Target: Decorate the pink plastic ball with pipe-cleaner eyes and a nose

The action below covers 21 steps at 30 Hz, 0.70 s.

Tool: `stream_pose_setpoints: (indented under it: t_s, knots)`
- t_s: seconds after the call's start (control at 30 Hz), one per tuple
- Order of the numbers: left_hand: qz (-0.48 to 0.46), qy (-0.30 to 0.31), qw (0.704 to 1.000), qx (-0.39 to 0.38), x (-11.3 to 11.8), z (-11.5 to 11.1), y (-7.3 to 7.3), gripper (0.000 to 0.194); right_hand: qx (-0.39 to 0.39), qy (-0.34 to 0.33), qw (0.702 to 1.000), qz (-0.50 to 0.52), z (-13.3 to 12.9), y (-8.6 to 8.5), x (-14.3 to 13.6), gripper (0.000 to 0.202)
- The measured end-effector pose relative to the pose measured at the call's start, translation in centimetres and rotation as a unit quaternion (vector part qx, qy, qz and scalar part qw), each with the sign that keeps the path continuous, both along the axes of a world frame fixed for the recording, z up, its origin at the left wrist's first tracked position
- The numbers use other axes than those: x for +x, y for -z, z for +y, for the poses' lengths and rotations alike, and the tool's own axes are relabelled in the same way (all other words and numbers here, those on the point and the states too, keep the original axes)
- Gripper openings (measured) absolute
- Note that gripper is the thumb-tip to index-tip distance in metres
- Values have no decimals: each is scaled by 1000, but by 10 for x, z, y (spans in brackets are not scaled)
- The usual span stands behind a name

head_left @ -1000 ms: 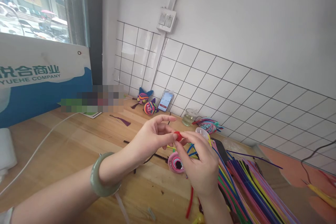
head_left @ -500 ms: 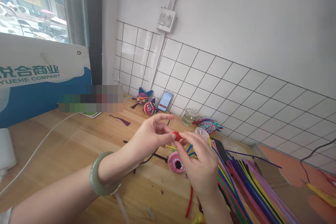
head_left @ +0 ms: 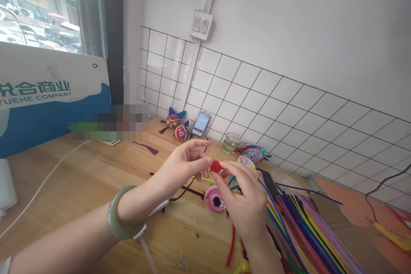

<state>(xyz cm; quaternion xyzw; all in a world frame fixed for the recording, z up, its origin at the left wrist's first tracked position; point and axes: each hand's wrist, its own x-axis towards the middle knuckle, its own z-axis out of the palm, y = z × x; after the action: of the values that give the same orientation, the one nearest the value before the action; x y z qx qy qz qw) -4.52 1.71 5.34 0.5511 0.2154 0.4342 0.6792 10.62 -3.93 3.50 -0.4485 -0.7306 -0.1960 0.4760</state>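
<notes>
Pinching a small red coil (head_left: pixel 216 166) above the tabletop (head_left: pixel 96 197): right hand (head_left: pixel 247 199), thumb and forefinger closed to the coil's width. Left hand (head_left: pixel 184 165) has its thumb tip at the coil's near edge; forefinger stands away, other fingers loosely curled. Cannot tell whether the left has any real grip.

Progress, judged: the rounding looks largely done, the coil compact with no long loose tail visible. Whether its end is fastened cannot be made out. It is joined to nothing else in view; any fixing or placing is not yet done.

Count:
- Red coil: one, in the air between the hands.
- Red strip (head_left: pixel 230 246): one, on the tabletop below the right hand.
- Pink ringed piece (head_left: pixel 208 204): one, dark centre, under the hands.
- Striped figures (head_left: pixel 183 132): three; two by the phone (head_left: pixel 201 124), one beyond the jar (head_left: pixel 230 143).
- Phone, jar: one each.
- Loose purple tassel (head_left: pixel 150 150): one.
- Green bangle (head_left: pixel 113 216): one, left wrist.
- Coloured strips (head_left: pixel 308 227): a large bundle at right, overlapping, too many to count.
</notes>
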Motion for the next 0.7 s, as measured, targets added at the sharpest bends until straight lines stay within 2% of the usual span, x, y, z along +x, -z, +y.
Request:
stream_pose_setpoints:
  t_s: [0.17,0.7]
  knots:
    - [-1,16,1000,-6,1,0,0,47,2,4,1000,-2,0,0,-2,19]
    - [-15,8,1000,-9,0,2,3,48,2,6,1000,-9,-1,-2,-2,16]
